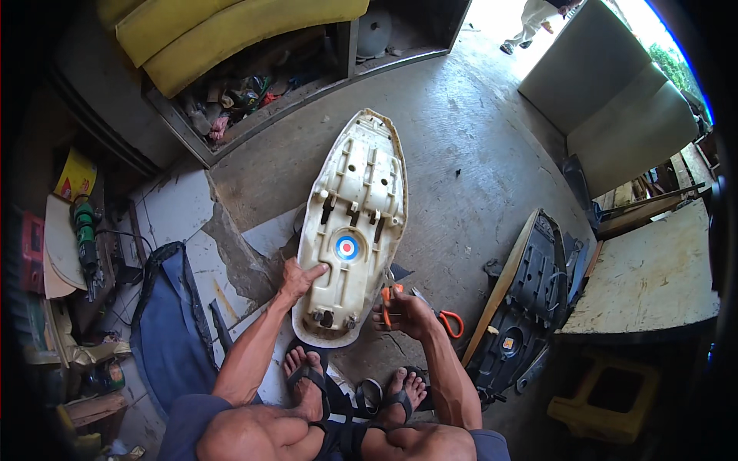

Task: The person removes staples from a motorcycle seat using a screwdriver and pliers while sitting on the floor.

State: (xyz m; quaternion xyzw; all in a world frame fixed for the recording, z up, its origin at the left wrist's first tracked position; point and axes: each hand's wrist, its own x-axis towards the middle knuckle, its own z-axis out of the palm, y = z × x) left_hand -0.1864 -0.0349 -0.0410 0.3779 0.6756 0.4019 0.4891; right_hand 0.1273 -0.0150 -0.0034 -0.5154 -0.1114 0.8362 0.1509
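Observation:
A cream-coloured plastic motorcycle seat base (361,165) stands in front of me, its ribbed underside facing me and a round blue, white and red sticker near its middle. My left hand (300,278) grips its lower left edge, the thumb laid over the underside. Beside the lower right edge, my right hand (407,313) is closed around orange-handled pliers (389,298). The jaws are close to the rim; whether they bite on anything there I cannot tell. Scissors with orange-red handles (451,323) lie just right of that hand.
A black seat base with a foam edge (526,280) lies at right. Blue seat cover material (171,319) is at left, near a green power tool (86,238). Yellow foam (238,38) tops a cluttered cabinet. Boards (588,65) lean at far right; a person (530,23) is beyond.

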